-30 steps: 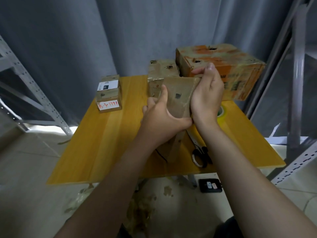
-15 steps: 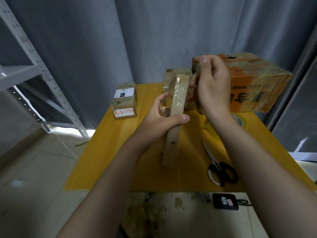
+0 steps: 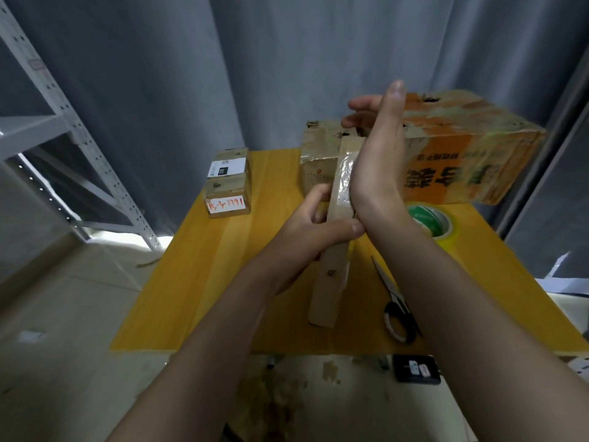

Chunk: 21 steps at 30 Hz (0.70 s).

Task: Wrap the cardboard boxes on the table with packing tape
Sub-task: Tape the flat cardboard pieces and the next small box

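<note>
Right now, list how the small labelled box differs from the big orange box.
The small labelled box is smaller than the big orange box. The small labelled box carries a white sticker and red handwriting; the big orange box has dark printed characters. Both are cardboard on the yellow table.

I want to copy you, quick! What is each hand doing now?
Left hand: grips the thin flat brown cardboard box.
Right hand: open, fingers straight, palm against that box.

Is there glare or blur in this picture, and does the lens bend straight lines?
Head view: glare shines on the taped flat box that the left hand grips; the right hand and the print on the orange box are slightly blurred; the shelf frame leans, a wide-angle effect.
</note>
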Available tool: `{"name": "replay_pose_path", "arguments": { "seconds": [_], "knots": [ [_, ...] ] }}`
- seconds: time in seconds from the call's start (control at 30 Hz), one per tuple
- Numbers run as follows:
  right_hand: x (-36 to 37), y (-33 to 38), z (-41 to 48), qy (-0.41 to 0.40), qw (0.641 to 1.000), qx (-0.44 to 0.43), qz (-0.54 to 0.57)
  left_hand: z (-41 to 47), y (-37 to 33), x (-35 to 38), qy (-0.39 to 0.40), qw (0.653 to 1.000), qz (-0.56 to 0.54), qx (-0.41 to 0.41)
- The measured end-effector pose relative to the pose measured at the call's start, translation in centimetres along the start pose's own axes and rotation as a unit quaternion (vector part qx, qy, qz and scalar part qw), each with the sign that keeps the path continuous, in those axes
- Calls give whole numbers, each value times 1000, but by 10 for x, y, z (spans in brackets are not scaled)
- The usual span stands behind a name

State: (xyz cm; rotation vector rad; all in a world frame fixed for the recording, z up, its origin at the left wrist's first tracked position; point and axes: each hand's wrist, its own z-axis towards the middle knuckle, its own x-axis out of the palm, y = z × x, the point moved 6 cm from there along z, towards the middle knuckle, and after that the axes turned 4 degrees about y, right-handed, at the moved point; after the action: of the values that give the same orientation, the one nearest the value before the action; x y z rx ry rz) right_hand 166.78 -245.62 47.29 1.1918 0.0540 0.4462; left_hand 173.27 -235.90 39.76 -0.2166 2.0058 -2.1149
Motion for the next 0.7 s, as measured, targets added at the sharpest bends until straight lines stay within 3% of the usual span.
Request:
{"name": "replay_pose_path", "arguments": {
  "seconds": [0.13, 0.27, 0.37, 0.47, 0.57, 0.7],
  "knots": [
    [-3, -5, 2, 9, 1000, -1, -28, -3, 1, 6, 30, 999, -32, 5],
    [-23, -19, 9, -13, 989, 0, -146, -7, -2, 7, 52, 998, -42, 21],
    [-32, -29, 10, -11, 985, 9, -171, -8, -4, 5, 64, 997, -45, 28],
    [-31, -36, 13, 7, 982, 42, -185, -9, -2, -2, 27, 998, -58, 8],
    [-38, -38, 17, -5, 977, 19, -214, -9, 1, -18, -49, 997, -55, -16],
    [-48, -38, 18, -13, 962, -34, -270, -8, -4, -23, -135, 986, 75, 62]
  ]
}}
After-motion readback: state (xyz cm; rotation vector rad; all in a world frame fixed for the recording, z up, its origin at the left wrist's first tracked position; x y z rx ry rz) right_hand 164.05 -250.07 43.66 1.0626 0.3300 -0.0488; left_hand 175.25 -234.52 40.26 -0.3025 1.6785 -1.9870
